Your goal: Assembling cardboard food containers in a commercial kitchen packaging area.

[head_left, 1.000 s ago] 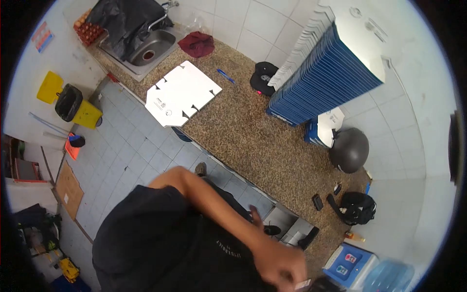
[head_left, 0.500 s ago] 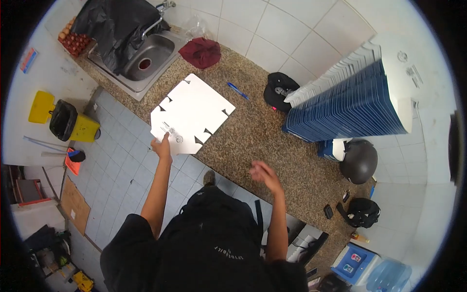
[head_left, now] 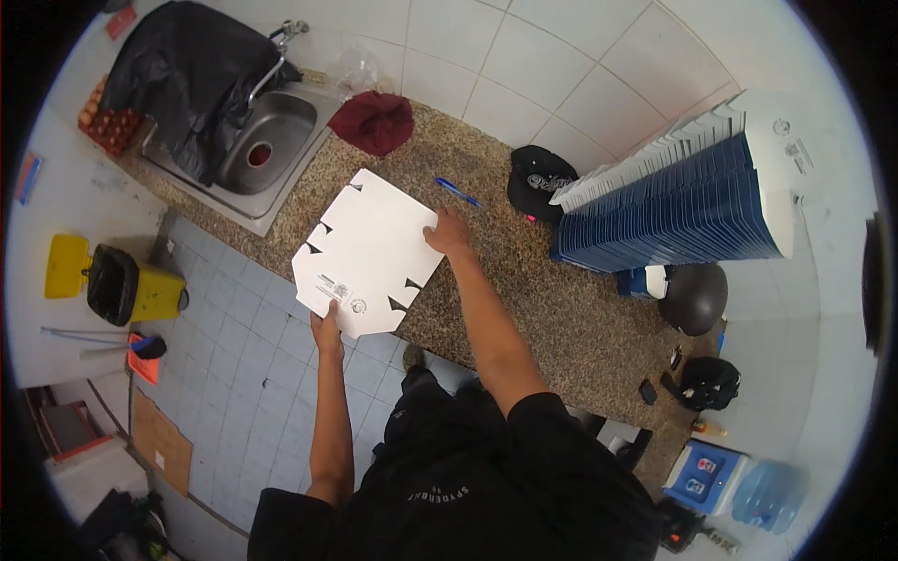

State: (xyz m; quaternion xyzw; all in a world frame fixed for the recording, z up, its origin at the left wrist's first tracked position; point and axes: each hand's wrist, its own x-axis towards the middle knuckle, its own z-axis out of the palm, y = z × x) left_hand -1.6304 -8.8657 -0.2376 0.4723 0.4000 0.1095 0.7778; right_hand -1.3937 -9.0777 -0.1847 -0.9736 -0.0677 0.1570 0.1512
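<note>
A flat white die-cut cardboard sheet (head_left: 369, 248) with dark notches along its edges lies partly on the granite counter, its near corner over the counter edge. My left hand (head_left: 327, 332) pinches that near corner, thumb on top beside some small print. At the sheet's right edge, my right hand (head_left: 449, 232) is closed on the border, with some fingers hidden. A blue pen (head_left: 458, 193) lies just beyond my right hand. Further right stands a tall stack of folded blue-and-white cardboard pieces (head_left: 669, 220).
Along the wall are a steel sink (head_left: 271, 140) with a black plastic bag (head_left: 178, 84), a maroon cloth (head_left: 372, 123) and a black cap (head_left: 543, 182). A dark round helmet (head_left: 694, 299) and a black bag (head_left: 708, 383) sit at the right. A yellow bin (head_left: 154, 290) stands on the floor.
My right hand has moved up and left from above the counter onto the sheet's right edge and closed there. My left hand keeps its hold on the near corner.
</note>
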